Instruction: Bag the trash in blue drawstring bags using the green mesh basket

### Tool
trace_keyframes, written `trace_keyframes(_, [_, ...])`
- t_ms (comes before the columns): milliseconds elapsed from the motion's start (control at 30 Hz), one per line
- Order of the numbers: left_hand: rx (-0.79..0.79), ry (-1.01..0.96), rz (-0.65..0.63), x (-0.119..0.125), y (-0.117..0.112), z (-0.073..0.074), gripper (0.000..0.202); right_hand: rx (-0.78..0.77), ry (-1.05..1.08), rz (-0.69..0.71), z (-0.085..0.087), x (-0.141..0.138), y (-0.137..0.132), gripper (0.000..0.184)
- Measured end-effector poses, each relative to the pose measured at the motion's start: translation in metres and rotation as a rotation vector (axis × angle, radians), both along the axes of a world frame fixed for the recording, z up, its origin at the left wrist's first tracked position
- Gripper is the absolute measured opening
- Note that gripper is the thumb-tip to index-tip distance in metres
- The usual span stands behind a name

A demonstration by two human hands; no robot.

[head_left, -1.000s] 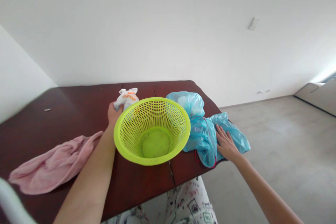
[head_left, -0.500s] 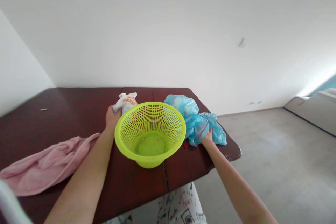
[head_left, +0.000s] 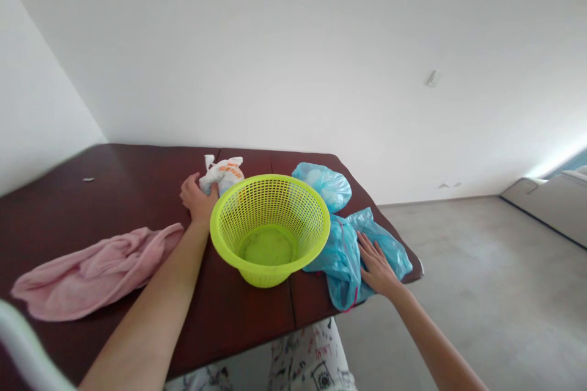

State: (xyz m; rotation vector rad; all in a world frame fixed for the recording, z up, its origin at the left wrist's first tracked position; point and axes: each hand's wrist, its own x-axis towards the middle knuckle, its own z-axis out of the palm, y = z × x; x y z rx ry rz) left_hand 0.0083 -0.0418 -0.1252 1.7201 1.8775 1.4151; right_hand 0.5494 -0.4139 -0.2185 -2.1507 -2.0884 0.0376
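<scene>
A lime-green plastic basket (head_left: 270, 226) stands empty on the dark brown table (head_left: 137, 189). Behind its left rim lies a white plastic bag with orange print (head_left: 222, 172); my left hand (head_left: 197, 198) grips that bag with curled fingers. To the right of the basket a light blue plastic bag (head_left: 348, 244) is spread flat near the table's right edge, and my right hand (head_left: 376, 263) lies open on it with fingers stretched out. A second blue bag bundle (head_left: 325, 183) sits behind it.
A crumpled pink towel (head_left: 92, 269) lies on the table at the left. A small light object (head_left: 88, 179) rests far left on the tabletop. White walls stand behind; grey floor extends to the right, with a pale sofa (head_left: 550, 195) at the far right.
My right hand, bunched on the blue bag half a second ago, now lies flat and has spread the bag toward the near edge. My left hand stays on the white bag.
</scene>
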Motion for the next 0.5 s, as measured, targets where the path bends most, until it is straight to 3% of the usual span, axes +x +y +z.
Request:
trace_keyframes(67, [0.072, 0.007, -0.008, -0.002, -0.002, -0.001, 0.077, 0.017, 0.034, -0.019, 0.005, -0.001, 0.011, 0.091])
trace_keyframes(167, [0.172, 0.03, -0.062, -0.005, -0.006, -0.003, 0.071, 0.143, 0.154, -0.065, 0.025, -0.008, 0.034, 0.081])
trace_keyframes(300, [0.209, 0.052, -0.134, -0.007, -0.009, -0.007, 0.066, 0.456, 0.292, -0.038, 0.081, -0.022, 0.083, 0.073])
trace_keyframes(400, [0.201, 0.053, -0.183, -0.007, -0.009, -0.011, 0.061, 0.52, 0.317, -0.001, 0.124, -0.037, 0.143, 0.093])
trace_keyframes(500, [0.122, 0.042, -0.249, -0.006, -0.008, -0.014, 0.056, 0.314, 0.371, -0.121, 0.143, -0.052, 0.208, 0.129])
